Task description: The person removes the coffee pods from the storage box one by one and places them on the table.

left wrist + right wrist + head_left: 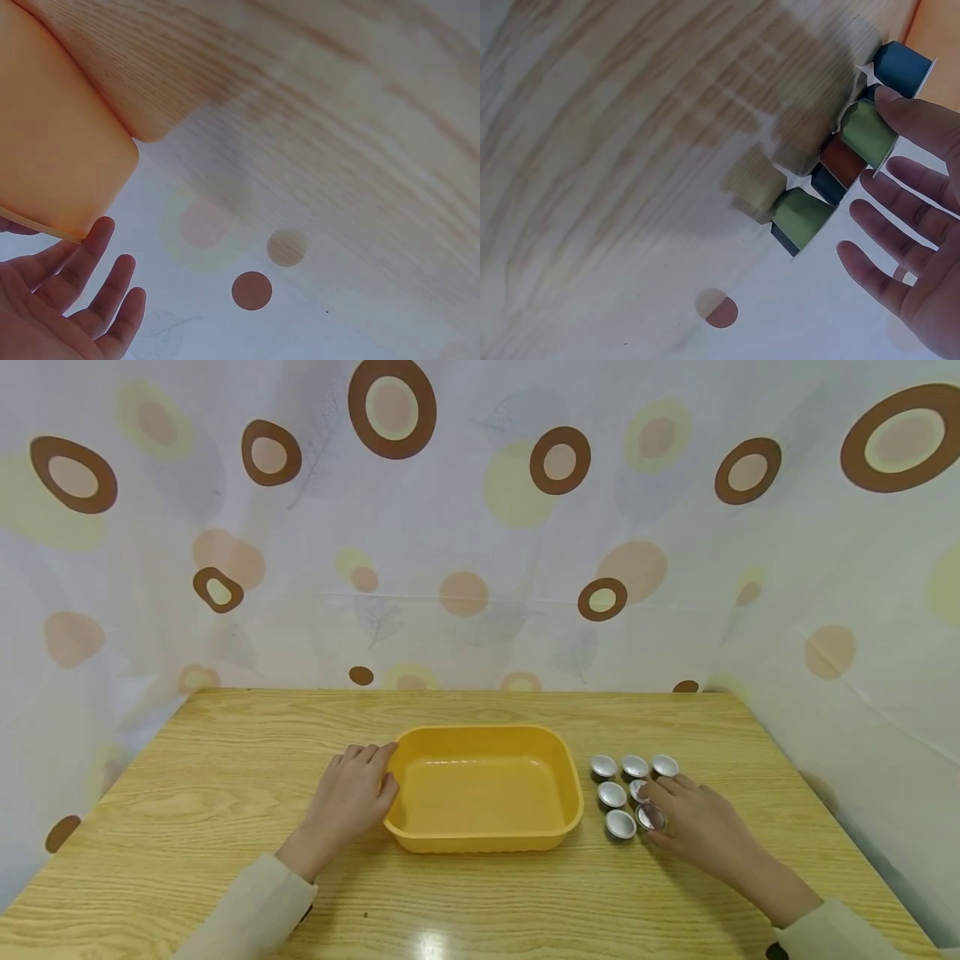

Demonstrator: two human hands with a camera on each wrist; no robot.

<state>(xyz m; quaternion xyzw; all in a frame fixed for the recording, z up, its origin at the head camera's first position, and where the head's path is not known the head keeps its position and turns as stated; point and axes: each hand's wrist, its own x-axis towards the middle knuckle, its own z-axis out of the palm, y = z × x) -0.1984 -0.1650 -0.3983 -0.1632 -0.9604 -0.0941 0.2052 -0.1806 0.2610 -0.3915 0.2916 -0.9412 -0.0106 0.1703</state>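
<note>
At the left end of a yellow plastic tray (483,842), my left hand (348,797) grips the rim between thumb and fingers. The left wrist view shows the tray's outer wall (60,127) beside the fingers (97,232). Several coffee capsules stand in rows right of the tray, silver lids up, among them a near-left capsule (620,825). My right hand (705,827) pinches the near-right capsule (651,816) between thumb and forefinger. In the right wrist view this capsule is green (866,133); blue (900,69) and brown (843,160) ones stand around it.
Both hands reach over a wooden table (480,902). Behind it and at its sides hangs a pale cloth (450,527) printed with brown, peach and yellow spots. The tray's right wall stands a short way from the capsules.
</note>
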